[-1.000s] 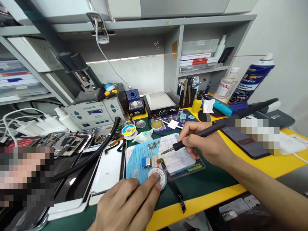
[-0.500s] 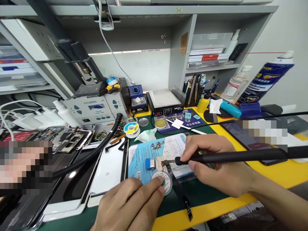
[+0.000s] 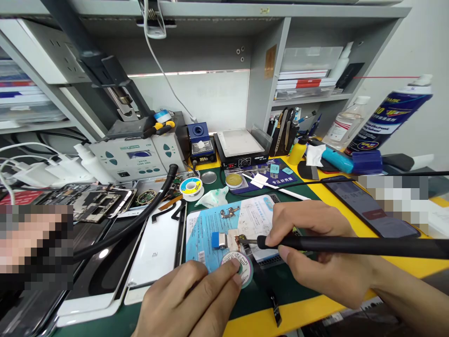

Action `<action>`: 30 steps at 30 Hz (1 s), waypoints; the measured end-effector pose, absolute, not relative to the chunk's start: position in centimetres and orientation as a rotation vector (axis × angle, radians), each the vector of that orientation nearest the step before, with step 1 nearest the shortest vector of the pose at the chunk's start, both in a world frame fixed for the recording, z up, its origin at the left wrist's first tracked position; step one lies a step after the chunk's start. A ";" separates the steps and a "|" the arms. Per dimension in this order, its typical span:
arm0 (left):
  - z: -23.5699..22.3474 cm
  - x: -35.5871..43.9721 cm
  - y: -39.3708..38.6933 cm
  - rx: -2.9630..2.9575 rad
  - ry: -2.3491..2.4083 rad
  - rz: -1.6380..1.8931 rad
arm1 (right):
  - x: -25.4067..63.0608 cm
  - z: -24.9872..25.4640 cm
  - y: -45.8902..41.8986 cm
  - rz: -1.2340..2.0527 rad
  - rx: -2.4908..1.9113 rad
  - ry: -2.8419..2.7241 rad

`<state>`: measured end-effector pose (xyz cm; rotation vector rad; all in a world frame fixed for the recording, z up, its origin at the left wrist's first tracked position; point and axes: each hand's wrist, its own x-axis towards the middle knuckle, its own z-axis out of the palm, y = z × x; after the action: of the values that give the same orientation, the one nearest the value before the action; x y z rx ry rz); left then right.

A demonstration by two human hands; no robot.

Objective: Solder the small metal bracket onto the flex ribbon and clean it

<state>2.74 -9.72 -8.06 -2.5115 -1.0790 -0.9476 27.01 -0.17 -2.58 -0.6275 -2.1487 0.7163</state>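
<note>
My right hand (image 3: 317, 250) is closed around the black handle of a soldering iron (image 3: 308, 244). The iron's thin metal tip points left and meets a small copper-coloured connector end of a flex cable (image 3: 242, 238). Beside it lies a small silver part with a blue tab (image 3: 218, 239). My left hand (image 3: 196, 290) presses its fingertips on a small round spool (image 3: 247, 269) with a white label and greenish rim, just below the cable end. The cable's black strip runs down toward the mat's front edge. A blue and white printed card (image 3: 206, 215) lies underneath the parts.
A white-backed phone panel (image 3: 154, 252) and dark phones lie at left, under a thick black hose (image 3: 140, 220). Behind stand a solder spool (image 3: 191, 187), a flux tin (image 3: 234, 181), a hot plate (image 3: 238, 142) and a hot-air station (image 3: 136, 157). Another phone (image 3: 365, 206) lies at right.
My right hand and the iron's handle have moved slightly down and right, with the tip still at the cable end. My left hand stays on the spool. The camera view has shifted a little.
</note>
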 end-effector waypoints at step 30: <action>-7.2 3.1 -9.2 -2.459 -1.056 -0.960 | 26.5 -2.9 -0.7 0.571 -0.484 -2.205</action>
<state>3.06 -9.22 -7.17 -2.4587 -1.0560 -0.9601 26.47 -0.68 -2.87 -0.4839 -2.2055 0.5712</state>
